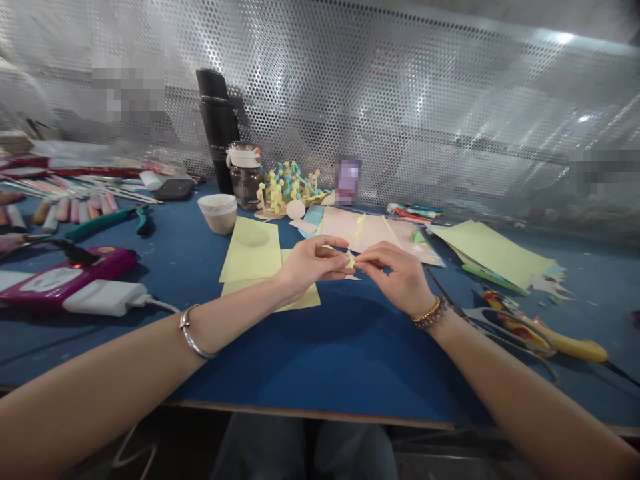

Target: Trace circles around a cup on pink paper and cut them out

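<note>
My left hand and my right hand meet above the blue work surface. Between their fingertips they pinch a small piece of yellow paper. Its exact shape is mostly hidden by my fingers. Below my left wrist lie overlapping pale yellow paper sheets. A beige card with a yellow paper strip on it lies just beyond my hands. Neither hand touches the card.
Scissors and a green-yellow paper pile lie right. Left are green pliers, a magenta device and pastel sticks. Behind stand a black flask, glass jar, paper cup and perforated metal screen.
</note>
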`<state>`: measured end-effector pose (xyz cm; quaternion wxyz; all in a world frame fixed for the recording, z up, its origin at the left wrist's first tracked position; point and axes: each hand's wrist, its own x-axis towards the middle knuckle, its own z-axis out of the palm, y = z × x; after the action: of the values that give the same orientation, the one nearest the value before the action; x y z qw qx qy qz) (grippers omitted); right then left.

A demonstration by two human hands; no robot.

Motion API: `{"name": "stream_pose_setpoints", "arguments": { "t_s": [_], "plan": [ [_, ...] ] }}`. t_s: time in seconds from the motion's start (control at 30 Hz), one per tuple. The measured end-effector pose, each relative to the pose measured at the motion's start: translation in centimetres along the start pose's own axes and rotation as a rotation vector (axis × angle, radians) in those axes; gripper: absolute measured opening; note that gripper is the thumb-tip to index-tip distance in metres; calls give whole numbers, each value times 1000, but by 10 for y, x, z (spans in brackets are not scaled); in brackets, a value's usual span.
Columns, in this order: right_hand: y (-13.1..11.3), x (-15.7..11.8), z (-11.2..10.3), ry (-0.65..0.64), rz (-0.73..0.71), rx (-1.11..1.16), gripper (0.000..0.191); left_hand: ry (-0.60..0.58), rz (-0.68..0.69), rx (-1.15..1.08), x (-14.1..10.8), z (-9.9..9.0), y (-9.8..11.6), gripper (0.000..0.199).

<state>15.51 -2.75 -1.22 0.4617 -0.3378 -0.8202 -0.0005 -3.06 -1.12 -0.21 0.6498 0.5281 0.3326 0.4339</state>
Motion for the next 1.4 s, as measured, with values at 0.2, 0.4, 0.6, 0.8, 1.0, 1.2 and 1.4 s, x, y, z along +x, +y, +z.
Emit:
{"name": "stream_pose_setpoints", "arguments": {
  "t_s": [0.2,0.4,0.6,0.8,1.0,1.2,1.4],
  "plan": [
    [-1,0,-1,-4,82,46,7,12,32,53,-1,1,2,24],
    [-1,0,1,-20,45,8,8,-3,63,91,-1,0,2,27],
    [1,-2,-1,-57,-37,-83,10,-9,40,106,1,-1,2,25],
    [1,-2,-1,-28,-72,-143,9,-5,-6,44,0,1,2,22],
    [-2,-1,-1,24,-37,-108,8,-29,-40,-8,0,0,1,9],
    [-2,1,-3,47,40,-45,8,-10,-24,-22,0,-1,-2,11],
    [0,-1,-1,21,8,-27,7,-20,5,-32,0,-1,-3,11]
  ]
}}
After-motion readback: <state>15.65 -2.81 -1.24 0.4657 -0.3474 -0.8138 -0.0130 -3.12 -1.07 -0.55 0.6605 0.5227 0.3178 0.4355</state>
